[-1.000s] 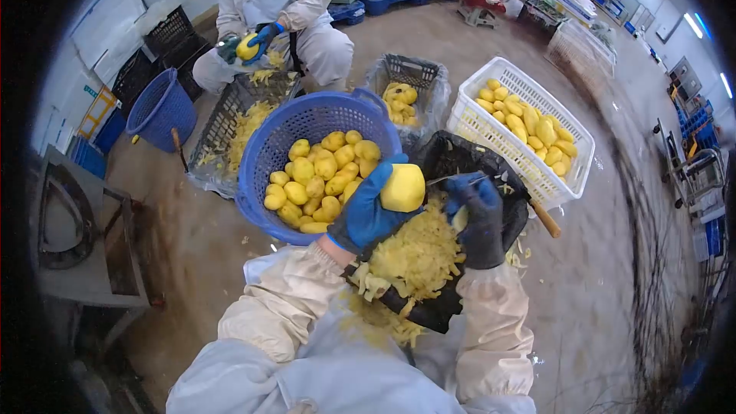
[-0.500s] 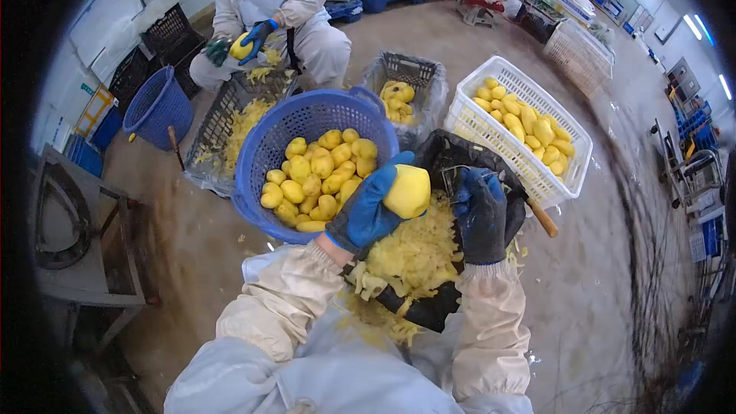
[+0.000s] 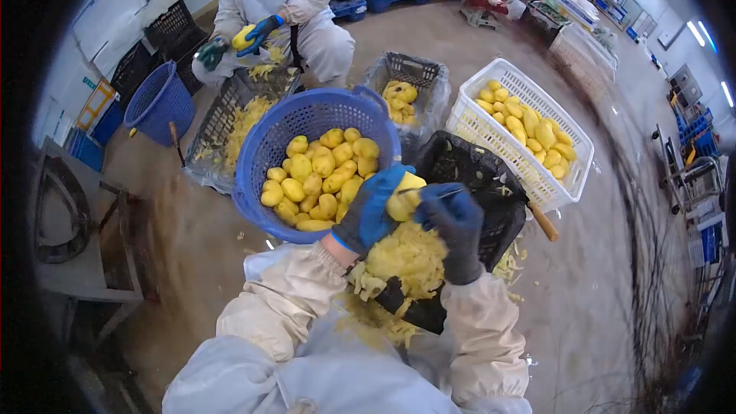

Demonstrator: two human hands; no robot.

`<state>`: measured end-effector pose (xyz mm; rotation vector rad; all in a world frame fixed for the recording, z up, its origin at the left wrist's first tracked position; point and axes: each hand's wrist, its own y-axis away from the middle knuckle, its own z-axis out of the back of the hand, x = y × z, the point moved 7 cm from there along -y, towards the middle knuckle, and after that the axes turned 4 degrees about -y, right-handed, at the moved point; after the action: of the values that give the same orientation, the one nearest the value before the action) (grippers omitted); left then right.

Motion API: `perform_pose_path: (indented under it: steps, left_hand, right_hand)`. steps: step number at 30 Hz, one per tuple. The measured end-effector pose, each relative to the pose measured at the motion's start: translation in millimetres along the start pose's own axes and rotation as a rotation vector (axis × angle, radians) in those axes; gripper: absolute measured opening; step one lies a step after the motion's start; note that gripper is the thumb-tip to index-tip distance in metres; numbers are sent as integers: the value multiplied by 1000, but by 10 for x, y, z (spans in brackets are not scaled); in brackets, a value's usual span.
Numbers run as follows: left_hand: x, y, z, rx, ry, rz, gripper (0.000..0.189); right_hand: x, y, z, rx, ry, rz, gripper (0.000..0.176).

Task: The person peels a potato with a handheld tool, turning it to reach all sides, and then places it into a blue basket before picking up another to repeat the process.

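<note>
My left hand (image 3: 376,211), in a blue and dark glove, is closed around a yellow potato (image 3: 404,201) above the pile of peelings. Against the potato's right side, my gloved right hand (image 3: 452,226) is closed on a peeler (image 3: 451,194); only a thin metal part of it shows, and motion blurs the fingers. Pale yellow peelings (image 3: 410,257) are heaped below both hands, partly in a black lined crate (image 3: 491,215). Just left of my left hand, a blue-purple basket (image 3: 257,134) contains many yellow potatoes (image 3: 318,172).
A white crate (image 3: 579,134) of smooth yellow potatoes stands at the right, near a wooden handle (image 3: 543,222). Opposite, a co-worker (image 3: 280,15) holds a potato over another crate of peelings (image 3: 245,123). A lined crate (image 3: 429,80) with potatoes sits between us.
My right hand has moved left with the peeler, from over the black crate to the potato. My left hand still holds the potato, now turned slightly.
</note>
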<state>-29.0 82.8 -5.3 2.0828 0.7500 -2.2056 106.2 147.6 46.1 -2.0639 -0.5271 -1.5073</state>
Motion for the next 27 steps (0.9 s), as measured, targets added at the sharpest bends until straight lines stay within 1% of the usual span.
perform_pose_path:
  steps: [2, 3, 4, 5, 6, 8, 9, 10, 11, 12, 13, 14, 15, 16, 18, 19, 20, 21, 22, 23, 24, 26, 27]
  left_hand:
    - [-583, 35, -105, 10, -432, -373, 47]
    - [-409, 77, -89, -25, -404, -383, 40]
    - [-404, 62, -106, -27, -404, -385, 40]
    - [-103, -21, -45, -64, 418, 53, 37]
    - [134, 26, -220, -87, 1230, 509, 35]
    - [115, -12, -203, -109, 1204, 501, 35]
    - [220, -6, -230, -144, 1301, 567, 39]
    - [293, 10, -263, -181, 1396, 637, 44]
    - [337, 17, -265, -184, 1396, 641, 44]
    - [342, 31, -287, -140, 1372, 663, 40]
    - [340, 49, -304, -95, 1346, 684, 37]
    - [335, 65, -298, -96, 1345, 684, 37]
    - [283, 56, -262, -127, 1320, 625, 35]
    - [194, 34, -233, -157, 1294, 565, 33]
    - [113, -22, -235, -129, 1289, 549, 32]
    - [187, -32, -229, -225, 1323, 594, 29]
    - [258, -14, -224, -327, 1357, 635, 26]
    - [236, 0, -234, -331, 1359, 637, 26]
    - [120, -9, -320, -153, 1406, 621, 29]
    - [8, -11, -396, 31, 1446, 602, 32]
    - [24, 7, -397, 31, 1446, 603, 32]
    - [157, 45, -256, -177, 1271, 581, 33]
    - [83, 6, -250, -109, 1278, 546, 36]
  right_hand:
    - [-71, -50, 63, -111, 108, -38, 8]
    - [-93, -119, 221, -115, 106, -38, 8]
    - [-31, -212, 590, -239, 230, 43, 8]
    - [52, -254, 800, -360, 353, 128, 9]
    - [94, -255, 740, -356, 352, 133, 9]
    - [48, -177, 514, -324, -83, -49, 11]
    - [38, -104, 277, -203, -73, -101, 10]
    - [-13, -16, 90, -118, 0, -64, 10]
    - [-86, 40, -69, -51, 39, 10, 10]
    - [-140, 82, -178, 15, 76, 84, 11]
    - [-172, 38, -135, 13, 73, 81, 11]
    - [-169, -72, 57, -134, 59, 63, 11]
    - [-152, -144, 256, -279, 47, 46, 13]
    - [-117, -191, 367, -276, 49, 48, 13]
    - [-123, -230, 575, -367, -201, 8, 12]
    - [32, -185, 402, -312, 37, 113, 12]
    - [-158, -123, 302, -232, 72, 98, 9]
    - [-206, -37, 75, -130, 39, 78, 9]
    - [-240, 31, -100, -35, 1, 58, 10]
    - [-358, -76, 119, -120, 136, 5, 7]
    - [-372, -181, 315, -121, 135, 5, 7]
    - [-311, -266, 825, -455, 20, 63, 7]
    - [-236, -271, 809, -457, 16, 69, 7]
